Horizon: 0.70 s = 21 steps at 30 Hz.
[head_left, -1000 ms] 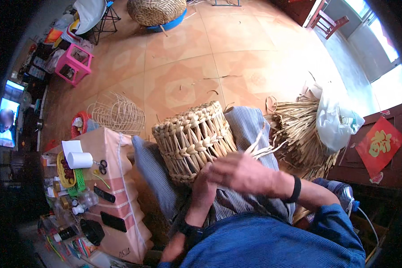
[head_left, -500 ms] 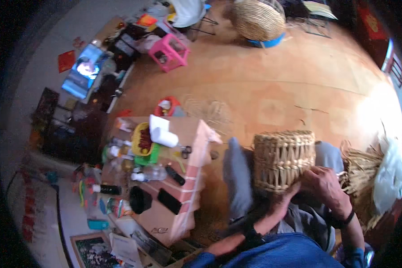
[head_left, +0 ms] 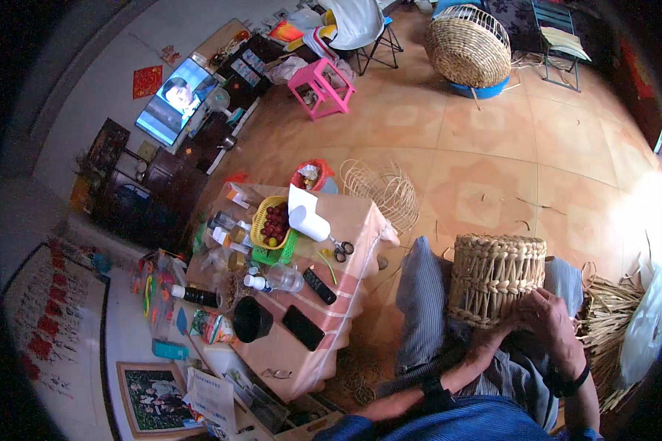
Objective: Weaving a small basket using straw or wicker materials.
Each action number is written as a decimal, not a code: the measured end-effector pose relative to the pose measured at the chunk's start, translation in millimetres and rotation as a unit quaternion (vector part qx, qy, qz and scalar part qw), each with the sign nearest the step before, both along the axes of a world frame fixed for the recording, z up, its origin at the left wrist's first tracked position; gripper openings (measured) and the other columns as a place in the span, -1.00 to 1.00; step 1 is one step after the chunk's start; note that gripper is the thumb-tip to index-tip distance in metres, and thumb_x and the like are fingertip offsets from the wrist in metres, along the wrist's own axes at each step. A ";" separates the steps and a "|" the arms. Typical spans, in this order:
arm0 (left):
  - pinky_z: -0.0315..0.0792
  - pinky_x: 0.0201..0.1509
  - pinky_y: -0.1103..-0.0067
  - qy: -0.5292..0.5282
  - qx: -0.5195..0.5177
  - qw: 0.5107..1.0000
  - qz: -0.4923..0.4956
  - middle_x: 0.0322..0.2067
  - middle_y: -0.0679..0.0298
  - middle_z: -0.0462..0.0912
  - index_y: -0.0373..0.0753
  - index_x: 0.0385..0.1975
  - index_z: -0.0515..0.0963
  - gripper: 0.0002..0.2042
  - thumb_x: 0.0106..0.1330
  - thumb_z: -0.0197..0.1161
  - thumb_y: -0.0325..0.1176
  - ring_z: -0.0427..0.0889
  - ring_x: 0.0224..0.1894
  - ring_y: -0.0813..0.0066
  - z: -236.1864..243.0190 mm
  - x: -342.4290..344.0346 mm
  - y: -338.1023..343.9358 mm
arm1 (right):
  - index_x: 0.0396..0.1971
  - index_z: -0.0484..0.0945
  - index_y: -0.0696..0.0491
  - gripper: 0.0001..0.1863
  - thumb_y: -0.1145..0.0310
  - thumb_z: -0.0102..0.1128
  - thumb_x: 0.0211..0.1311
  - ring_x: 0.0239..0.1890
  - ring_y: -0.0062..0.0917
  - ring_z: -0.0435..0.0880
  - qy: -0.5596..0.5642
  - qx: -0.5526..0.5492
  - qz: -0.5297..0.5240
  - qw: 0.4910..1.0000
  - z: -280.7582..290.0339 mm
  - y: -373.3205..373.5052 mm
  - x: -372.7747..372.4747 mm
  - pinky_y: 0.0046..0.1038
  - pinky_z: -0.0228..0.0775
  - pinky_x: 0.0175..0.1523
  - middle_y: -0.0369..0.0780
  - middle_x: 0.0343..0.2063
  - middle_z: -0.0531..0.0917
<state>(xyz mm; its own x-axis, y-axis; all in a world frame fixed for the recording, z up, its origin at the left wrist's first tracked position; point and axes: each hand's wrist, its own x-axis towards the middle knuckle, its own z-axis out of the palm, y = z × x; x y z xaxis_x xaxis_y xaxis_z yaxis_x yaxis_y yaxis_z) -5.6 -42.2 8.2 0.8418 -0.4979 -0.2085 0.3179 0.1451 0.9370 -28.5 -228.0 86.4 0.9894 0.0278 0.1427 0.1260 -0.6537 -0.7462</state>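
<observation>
A straw-coloured woven basket [head_left: 497, 283] rests on my lap between my knees, its side showing braided bands and open crossed strands. At its lower right edge my left hand [head_left: 509, 323] holds the near rim, its fingers partly hidden behind the basket and the other hand. Right beside it, my right hand [head_left: 550, 314] is closed in a pinch against the same edge. Whatever lies between the right fingertips is too small or hidden to make out. A bundle of dry straw strands [head_left: 612, 312] lies to the right of my right leg.
On my left stands a cloth-covered table [head_left: 353, 294] with scissors [head_left: 341, 251], a phone [head_left: 303, 328], a remote control [head_left: 320, 285] and a yellow fruit basket [head_left: 261, 224]. Ahead are an open wicker frame [head_left: 382, 191], a pink stool [head_left: 322, 88] and a large woven basket [head_left: 467, 55]. A plastic bag [head_left: 649, 323] covers some straw.
My view has turned, so the whole room sits lower and further right in the picture, and is sharper. Both hands stay at the basket's lower right edge.
</observation>
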 end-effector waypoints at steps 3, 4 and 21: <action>0.45 0.39 0.37 -0.043 0.015 0.999 -0.007 0.19 0.19 0.64 -0.30 0.25 0.53 -0.63 0.54 0.25 -0.30 0.57 0.25 0.35 15.5 0.7 12.1 | -0.36 0.62 0.12 -0.77 0.47 0.52 0.00 -0.30 -0.20 0.71 -0.011 -0.009 -0.048 0.999 4.3 13.4 -1.5 -0.27 0.59 -0.22 -0.16 -0.41 0.63; 0.45 0.39 0.36 -0.064 0.030 0.997 -0.011 0.18 0.21 0.65 -0.30 0.24 0.54 -0.64 0.54 0.24 -0.31 0.58 0.23 0.35 20.2 1.4 15.2 | -0.37 0.62 0.11 -0.77 0.46 0.52 -0.01 -0.31 -0.21 0.71 -0.012 -0.016 -0.056 0.998 10.6 15.7 -2.4 -0.26 0.58 -0.24 -0.16 -0.41 0.61; 0.43 0.44 0.41 -0.031 0.105 0.974 -0.199 0.34 0.17 0.50 -0.25 0.36 0.44 -0.61 0.61 0.10 -0.30 0.49 0.37 0.27 -92.1 7.6 18.3 | 0.05 0.53 0.24 -0.71 0.36 0.08 0.51 -0.11 -0.01 0.65 0.024 -0.108 0.046 0.993 8.3 13.4 -11.6 -0.14 0.58 0.02 0.02 -0.15 0.62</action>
